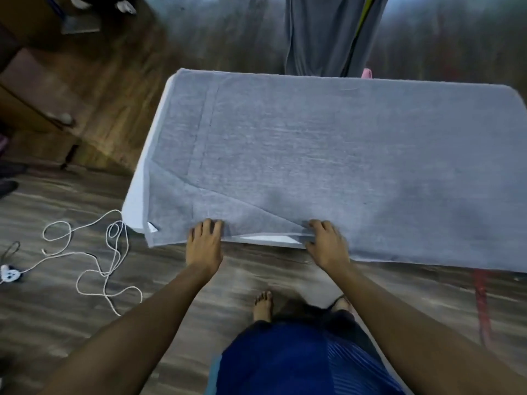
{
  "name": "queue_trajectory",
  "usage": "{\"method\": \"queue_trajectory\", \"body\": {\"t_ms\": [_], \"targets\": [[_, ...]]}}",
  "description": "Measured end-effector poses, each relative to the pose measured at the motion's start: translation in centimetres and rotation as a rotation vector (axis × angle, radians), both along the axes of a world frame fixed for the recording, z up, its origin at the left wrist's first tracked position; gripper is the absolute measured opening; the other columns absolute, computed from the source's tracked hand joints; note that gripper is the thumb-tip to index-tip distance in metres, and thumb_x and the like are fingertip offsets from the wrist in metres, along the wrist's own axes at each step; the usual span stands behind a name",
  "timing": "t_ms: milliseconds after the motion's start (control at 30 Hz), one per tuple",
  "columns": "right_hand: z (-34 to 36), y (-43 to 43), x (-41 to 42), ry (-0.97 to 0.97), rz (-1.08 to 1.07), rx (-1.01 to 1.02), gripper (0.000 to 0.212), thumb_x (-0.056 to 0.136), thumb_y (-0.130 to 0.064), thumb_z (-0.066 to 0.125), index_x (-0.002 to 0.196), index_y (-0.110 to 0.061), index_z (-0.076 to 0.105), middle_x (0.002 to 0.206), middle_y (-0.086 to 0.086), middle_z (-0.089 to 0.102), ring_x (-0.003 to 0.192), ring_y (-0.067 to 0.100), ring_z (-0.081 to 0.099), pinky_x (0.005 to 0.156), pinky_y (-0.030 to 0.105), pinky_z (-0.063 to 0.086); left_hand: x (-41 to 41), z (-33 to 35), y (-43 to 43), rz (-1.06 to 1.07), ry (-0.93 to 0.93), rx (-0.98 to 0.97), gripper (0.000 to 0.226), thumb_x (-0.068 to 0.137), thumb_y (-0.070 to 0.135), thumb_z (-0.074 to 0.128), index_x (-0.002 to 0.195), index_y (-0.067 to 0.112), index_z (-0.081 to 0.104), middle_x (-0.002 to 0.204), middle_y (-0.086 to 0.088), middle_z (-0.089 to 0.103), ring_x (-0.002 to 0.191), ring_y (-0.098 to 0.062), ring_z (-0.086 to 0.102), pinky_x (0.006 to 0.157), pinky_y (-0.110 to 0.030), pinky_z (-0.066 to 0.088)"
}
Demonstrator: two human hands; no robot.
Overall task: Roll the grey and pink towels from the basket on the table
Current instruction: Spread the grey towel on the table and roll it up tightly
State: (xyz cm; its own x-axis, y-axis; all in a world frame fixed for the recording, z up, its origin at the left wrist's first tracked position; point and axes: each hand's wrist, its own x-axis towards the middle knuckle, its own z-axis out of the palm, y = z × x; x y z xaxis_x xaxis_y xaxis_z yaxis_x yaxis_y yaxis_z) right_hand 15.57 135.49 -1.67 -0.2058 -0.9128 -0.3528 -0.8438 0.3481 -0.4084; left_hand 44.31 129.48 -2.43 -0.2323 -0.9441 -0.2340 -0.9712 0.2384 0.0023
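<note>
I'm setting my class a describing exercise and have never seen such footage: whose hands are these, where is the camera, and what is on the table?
There is no machine here: a person wears one camera on the head, so you look down along their own arms. A grey towel lies spread over a white table, its near left corner folded in diagonally. The left hand rests on the towel's near edge; the right hand sits at the fold, whether it pinches the cloth is unclear. A white cord lies on the floor.
</note>
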Motion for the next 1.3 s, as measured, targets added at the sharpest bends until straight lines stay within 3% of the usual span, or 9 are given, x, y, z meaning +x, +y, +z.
{"method": "queue_trajectory", "body": {"t_ms": [267,433,500,600,733,867,1033,1167,1300], "targets": [[-0.2,0.9,2.4,0.052,-0.065,0.045,0.028,0.089,-0.012,0.056,0.116,-0.018,0.059,0.117,0.006,0.058,0.106,0.030,0.055,0.097,0.043,0.038,5.1,-0.9,-2.9,-0.136,0.043,0.030,0.055,0.081,-0.003,0.056,0.133,0.011,0.048,0.124,-0.011,0.052,0.113,-0.033,0.047,0.090,-0.042,0.043],[-0.5,3.2,4.2,0.004,-0.046,-0.041,0.027,0.083,-0.005,0.060,0.106,-0.019,0.065,0.107,0.001,0.063,0.097,0.028,0.061,0.084,0.042,0.048,8.8,-1.7,-2.9,-0.134,0.104,0.026,0.042,0.071,-0.005,0.062,0.113,0.003,0.062,0.107,-0.017,0.062,0.101,-0.038,0.055,0.080,-0.046,0.045],[-0.8,4.3,4.6,0.055,0.003,-0.033,0.025,0.085,-0.007,0.059,0.105,-0.020,0.067,0.109,-0.001,0.064,0.102,0.026,0.059,0.086,0.041,0.046,10.3,-2.3,-2.5,0.036,0.136,0.018,0.040,0.074,0.000,0.062,0.113,0.004,0.059,0.110,-0.016,0.059,0.105,-0.038,0.052,0.084,-0.048,0.045],[-0.8,5.2,4.8,0.160,0.030,0.173,0.024,0.090,-0.016,0.055,0.108,-0.026,0.067,0.121,-0.004,0.060,0.117,0.022,0.052,0.094,0.038,0.039,10.5,-2.6,-2.6,0.582,0.330,-0.091,0.035,0.078,0.006,0.062,0.112,0.001,0.052,0.117,-0.025,0.051,0.111,-0.043,0.047,0.088,-0.053,0.041],[-0.5,4.7,5.4,0.071,-0.020,0.255,0.023,0.090,-0.023,0.056,0.110,-0.025,0.065,0.114,0.000,0.064,0.106,0.022,0.060,0.089,0.037,0.047,10.5,-3.0,-4.8,1.217,0.690,-0.138,0.059,0.080,0.014,0.066,0.134,0.007,0.042,0.134,-0.026,0.046,0.123,-0.044,0.043,0.100,-0.050,0.038],[0.7,3.0,7.6,-0.123,-0.035,0.188,0.020,0.091,-0.018,0.059,0.110,-0.019,0.066,0.105,0.000,0.068,0.101,0.020,0.063,0.087,0.034,0.049,11.8,-4.1,-6.3,1.378,1.045,-0.133,0.058,0.081,0.004,0.066,0.134,0.004,0.044,0.128,-0.020,0.057,0.113,-0.035,0.058,0.096,-0.041,0.048],[0.9,-0.3,10.2,-0.157,0.088,0.043,0.035,0.090,-0.014,0.059,0.124,-0.016,0.060,0.123,0.003,0.053,0.116,0.020,0.051,0.102,0.034,0.042,14.3,-6.1,-7.6,1.419,1.199,0.058,0.047,0.071,-0.001,0.071,0.115,0.001,0.057,0.114,-0.020,0.065,0.089,-0.031,0.065,0.085,-0.046,0.056],[1.0,-2.8,12.3,-0.055,0.242,0.022,0.051,0.088,-0.013,0.058,0.138,-0.017,0.048,0.135,0.005,0.042,0.128,0.026,0.037,0.108,0.036,0.036,15.7,-6.4,-7.6,1.467,1.124,0.138,0.032,0.075,0.007,0.074,0.105,-0.004,0.067,0.105,-0.021,0.070,0.088,-0.032,0.069,0.085,-0.045,0.057],[0.8,-4.0,13.4,0.039,0.253,0.138,0.054,0.088,-0.015,0.057,0.139,-0.022,0.044,0.140,0.003,0.035,0.131,0.027,0.032,0.103,0.043,0.042,15.7,-4.2,-6.0,1.321,0.826,0.120,0.032,0.075,0.019,0.070,0.101,-0.001,0.069,0.102,-0.022,0.070,0.098,-0.039,0.066,0.085,-0.046,0.055]]}}
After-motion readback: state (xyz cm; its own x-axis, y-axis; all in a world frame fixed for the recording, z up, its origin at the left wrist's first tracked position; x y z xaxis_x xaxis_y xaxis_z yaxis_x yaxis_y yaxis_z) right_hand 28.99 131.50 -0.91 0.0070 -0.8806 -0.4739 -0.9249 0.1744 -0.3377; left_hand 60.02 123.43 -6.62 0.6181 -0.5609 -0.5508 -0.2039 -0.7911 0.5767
